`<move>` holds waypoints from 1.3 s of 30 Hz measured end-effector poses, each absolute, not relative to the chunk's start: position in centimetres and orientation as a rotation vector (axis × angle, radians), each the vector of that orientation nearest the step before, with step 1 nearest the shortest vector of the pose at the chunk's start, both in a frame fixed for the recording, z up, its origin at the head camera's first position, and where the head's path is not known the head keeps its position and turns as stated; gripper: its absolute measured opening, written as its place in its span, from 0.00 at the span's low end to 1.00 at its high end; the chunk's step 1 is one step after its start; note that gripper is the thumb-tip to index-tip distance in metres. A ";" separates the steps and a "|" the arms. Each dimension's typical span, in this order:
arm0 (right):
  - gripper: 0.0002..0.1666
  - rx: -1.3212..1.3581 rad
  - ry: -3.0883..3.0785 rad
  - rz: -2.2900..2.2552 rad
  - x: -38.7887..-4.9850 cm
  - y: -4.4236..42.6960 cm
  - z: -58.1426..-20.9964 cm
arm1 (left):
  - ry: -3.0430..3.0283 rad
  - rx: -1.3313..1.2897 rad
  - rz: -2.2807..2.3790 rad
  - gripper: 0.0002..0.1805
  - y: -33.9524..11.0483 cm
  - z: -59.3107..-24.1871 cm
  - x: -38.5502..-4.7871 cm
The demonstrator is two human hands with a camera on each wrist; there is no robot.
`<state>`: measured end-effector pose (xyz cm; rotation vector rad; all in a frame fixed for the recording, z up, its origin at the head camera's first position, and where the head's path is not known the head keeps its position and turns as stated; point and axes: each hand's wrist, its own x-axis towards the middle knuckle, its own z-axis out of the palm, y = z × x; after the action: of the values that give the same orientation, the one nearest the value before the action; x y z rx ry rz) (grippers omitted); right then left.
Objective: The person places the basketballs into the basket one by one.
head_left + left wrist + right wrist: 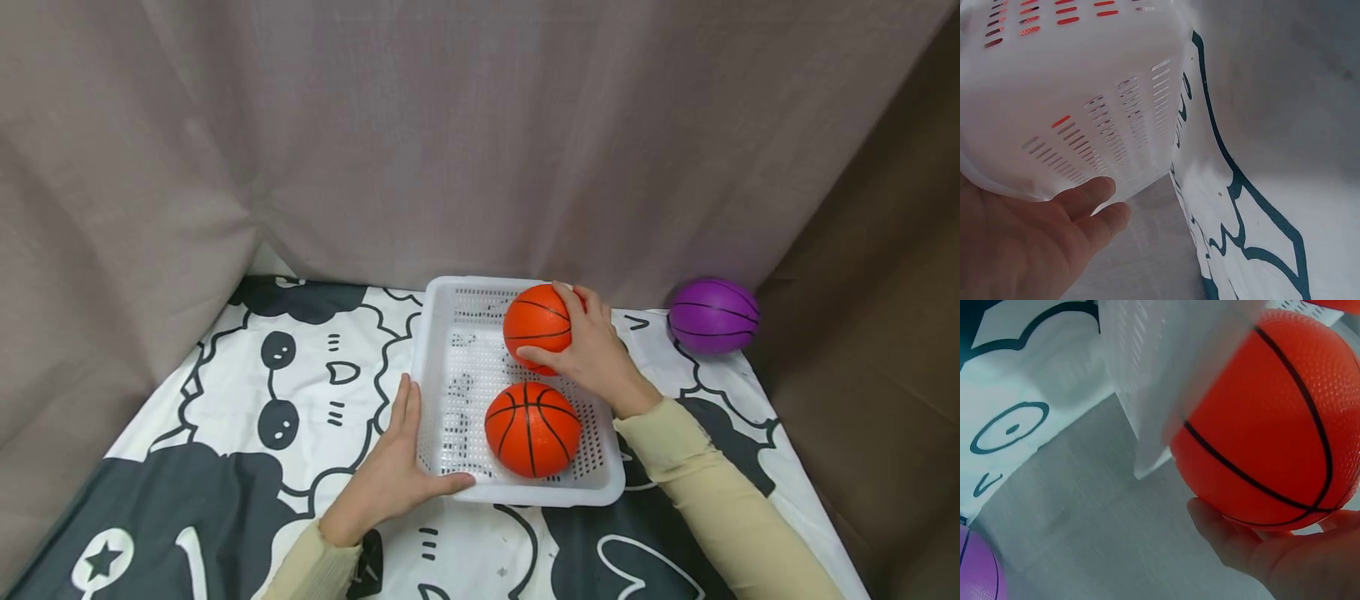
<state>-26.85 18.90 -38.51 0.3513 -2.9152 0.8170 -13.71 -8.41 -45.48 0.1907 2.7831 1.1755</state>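
Observation:
A white plastic basket [467, 392] with slotted walls stands on the patterned cloth. My right hand [596, 354] grips an orange toy basketball [536, 325] at the basket's far right part, thumb and fingers spread around it. In the right wrist view that ball [1272, 425] shows close up beside the basket wall. Nearer to me, a second orange toy basketball [532, 429] lies inside the basket. My left hand [397, 467] rests against the basket's near left corner, fingers straight along the outer side and thumb at the front rim.
A purple toy basketball [714, 315] sits at the far right corner of the cloth. The black-and-white cartoon cloth [225, 400] covers the surface. Grey-brown curtain fabric [420, 142] hangs right behind the basket, and a darker drape [862, 350] is on the right.

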 end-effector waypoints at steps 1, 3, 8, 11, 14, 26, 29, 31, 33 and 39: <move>0.64 0.352 -2.931 0.824 -26.9 18.8 -38.7 | 2.782 0.190 1.176 0.79 -8.4 -45.5 -13.7; 0.64 0.357 -2.961 0.815 -27.0 18.6 -39.0 | 2.781 0.191 1.180 0.78 -8.4 -45.4 -13.7; 0.64 0.349 -3.019 0.803 -27.3 18.1 -39.5 | 2.791 0.186 1.160 0.79 -8.4 -45.4 -13.8; 0.64 0.347 -3.042 0.808 -27.4 17.9 -39.7 | 2.794 0.185 1.154 0.79 -8.5 -45.4 -13.7; 0.65 0.345 -3.056 0.807 -27.6 17.8 -39.8 | 2.790 0.189 1.167 0.78 -8.6 -45.4 -13.7; 0.65 0.370 -3.080 0.737 -28.5 17.5 -40.4 | 2.802 0.195 1.160 0.78 -8.6 -45.6 -13.8; 0.65 0.392 -3.087 0.701 -28.8 17.5 -40.5 | 2.802 0.197 1.159 0.78 -8.6 -45.6 -13.8; 0.65 0.397 -3.087 0.692 -28.9 17.6 -40.6 | 2.805 0.200 1.155 0.79 -8.5 -45.6 -13.8; 0.65 0.400 -3.091 0.689 -29.0 17.6 -40.7 | 2.807 0.202 1.153 0.79 -8.5 -45.6 -13.8; 0.63 0.414 -3.075 0.676 -29.3 17.6 -41.0 | 2.805 0.206 1.164 0.79 -8.4 -45.5 -13.8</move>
<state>-29.25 17.59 -41.00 0.4143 -3.0749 0.6755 -13.78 -8.41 -45.51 0.2060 2.8049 1.1636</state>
